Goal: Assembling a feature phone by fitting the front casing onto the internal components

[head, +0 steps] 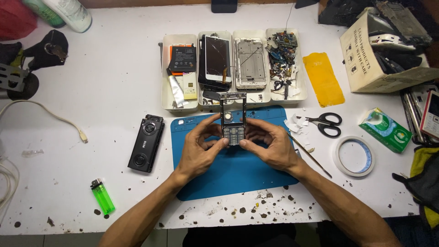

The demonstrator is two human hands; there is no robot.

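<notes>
At frame centre, over the blue mat [238, 174] on the white desk [114, 82], I see both hands on a stripped keypad phone frame [233, 120]. Left hand [199, 148] and right hand [270, 146] have fingers closed round its lower keypad end, thumbs meeting on the keys. Long axis runs top-to-bottom of frame, upper end pointing at the parts trays [233, 64]. Both hands equally near. Black speaker [146, 142] lies left of mat, scissors [325, 124] to the right, apart.
</notes>
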